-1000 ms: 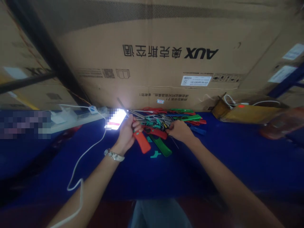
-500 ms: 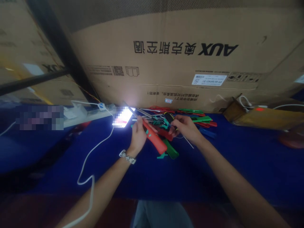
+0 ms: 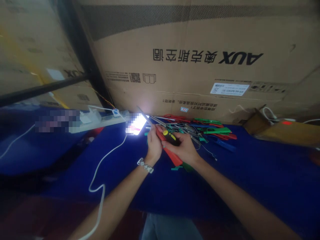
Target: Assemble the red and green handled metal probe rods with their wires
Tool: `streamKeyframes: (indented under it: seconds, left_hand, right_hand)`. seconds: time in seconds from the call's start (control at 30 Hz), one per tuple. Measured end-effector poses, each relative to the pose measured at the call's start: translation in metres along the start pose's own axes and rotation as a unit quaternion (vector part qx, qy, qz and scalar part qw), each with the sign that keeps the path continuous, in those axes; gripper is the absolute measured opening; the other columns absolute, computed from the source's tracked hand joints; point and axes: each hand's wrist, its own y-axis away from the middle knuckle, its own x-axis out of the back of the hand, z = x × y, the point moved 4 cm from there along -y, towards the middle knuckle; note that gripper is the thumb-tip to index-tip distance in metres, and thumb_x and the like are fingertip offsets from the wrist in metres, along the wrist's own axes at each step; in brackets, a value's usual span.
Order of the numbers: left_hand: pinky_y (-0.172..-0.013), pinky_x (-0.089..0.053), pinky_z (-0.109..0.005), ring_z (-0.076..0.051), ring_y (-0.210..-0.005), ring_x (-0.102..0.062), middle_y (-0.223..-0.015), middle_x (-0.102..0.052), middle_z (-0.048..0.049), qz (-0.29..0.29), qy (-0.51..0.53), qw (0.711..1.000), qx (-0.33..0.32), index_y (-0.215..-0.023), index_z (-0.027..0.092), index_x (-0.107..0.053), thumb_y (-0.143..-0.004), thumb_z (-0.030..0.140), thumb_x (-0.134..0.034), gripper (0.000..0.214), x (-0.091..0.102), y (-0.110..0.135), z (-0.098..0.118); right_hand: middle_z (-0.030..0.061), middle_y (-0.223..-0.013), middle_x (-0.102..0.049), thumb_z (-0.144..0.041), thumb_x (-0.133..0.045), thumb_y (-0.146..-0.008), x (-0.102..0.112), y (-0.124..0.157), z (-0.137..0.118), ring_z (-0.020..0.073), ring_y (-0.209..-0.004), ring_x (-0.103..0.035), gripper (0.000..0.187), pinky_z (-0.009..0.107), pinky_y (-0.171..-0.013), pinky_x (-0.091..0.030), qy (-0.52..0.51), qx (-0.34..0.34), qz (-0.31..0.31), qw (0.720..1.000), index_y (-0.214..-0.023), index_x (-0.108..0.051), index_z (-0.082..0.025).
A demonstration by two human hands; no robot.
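Observation:
My left hand (image 3: 153,146), with a bracelet at the wrist, closes around a red-handled stick lighter (image 3: 173,157). Its long dark tube points up and left toward a bright glowing screen (image 3: 137,125). In my right hand (image 3: 187,148) is a screwdriver (image 3: 171,137) with a black and yellow handle, its shaft lying across the lighter. The screwdriver's tip is hard to make out. Beyond my fingers lies a pile of metal tubes and thin wires (image 3: 193,131). A teal plastic piece (image 3: 177,168) rests just below the lighter's end, beside a partly hidden green handle (image 3: 188,166).
Red and green plastic handles (image 3: 220,131) and a blue one (image 3: 225,145) lie on the blue cloth (image 3: 225,180). A large cardboard box (image 3: 190,33) stands behind. At left are a power strip (image 3: 105,121) and a white cable (image 3: 96,170); a yellowish box (image 3: 287,131) sits right.
My right hand has brought the screwdriver left from the pile and up against the lighter. The lighter stays in my left hand. The view has shifted slightly left.

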Motion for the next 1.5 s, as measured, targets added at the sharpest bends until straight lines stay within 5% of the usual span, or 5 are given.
streamKeyframes:
  seconds: [0.27,0.53,0.93,1.27,1.5]
  left_hand:
    - [-0.068,-0.043,-0.023,-0.013,-0.065,-0.05,-0.069,-0.055,-0.0007,-0.018,0.01,0.999,0.043,-0.067,0.018,-0.06,-0.099,0.042,-0.049,0.041,-0.006,0.0,-0.004]
    - [-0.052,-0.039,-0.021,-0.009,-0.054,-0.046,-0.064,-0.051,0.0023,0.012,0.133,0.954,0.267,-0.069,0.016,-0.054,-0.088,0.045,-0.067,0.037,-0.013,0.006,0.0]
    - [-0.042,-0.028,-0.02,-0.007,-0.04,-0.022,-0.047,-0.02,0.0077,0.113,0.221,0.93,0.272,-0.052,0.02,-0.026,-0.094,0.014,-0.046,0.047,0.012,-0.008,0.001]
    - [-0.061,-0.046,-0.026,-0.013,-0.06,-0.057,-0.068,-0.066,-0.004,0.055,0.074,0.964,0.251,-0.05,0.018,-0.042,-0.084,0.041,-0.071,0.05,0.011,0.0,-0.006]
    - [-0.053,-0.042,-0.023,-0.01,-0.048,-0.051,-0.049,-0.05,0.0029,0.079,0.061,0.981,0.164,-0.053,0.017,-0.046,-0.083,0.047,-0.073,0.05,0.011,0.0,-0.009]
  right_hand:
    - [-0.0032,-0.061,-0.06,-0.027,-0.066,-0.072,0.004,0.002,-0.01,0.0125,-0.056,-0.052,0.009,0.025,-0.056,-0.042,0.144,0.066,0.053,0.986,-0.072,-0.063,-0.018]
    - [0.0011,-0.071,-0.071,-0.021,-0.064,-0.073,0.001,-0.004,-0.009,0.017,-0.062,-0.064,0.004,0.028,-0.064,-0.049,0.242,0.081,0.012,0.967,-0.076,-0.066,-0.02]
    - [-0.0029,-0.052,-0.046,-0.063,-0.062,-0.083,0.049,-0.014,0.011,0.0104,-0.046,-0.045,0.052,0.024,-0.043,-0.04,-0.104,-0.037,0.169,0.979,-0.056,-0.045,-0.022]
    - [-0.0063,-0.04,-0.046,-0.069,-0.058,-0.083,0.05,-0.006,0.024,0.0094,-0.031,-0.046,0.052,0.02,-0.032,-0.032,-0.033,-0.022,0.203,0.978,-0.07,-0.06,-0.019]
    - [-0.0009,-0.055,-0.064,-0.057,-0.067,-0.081,0.045,-0.007,0.043,0.0131,-0.041,-0.058,0.039,0.024,-0.043,-0.047,-0.024,-0.017,0.175,0.984,-0.077,-0.061,-0.018]
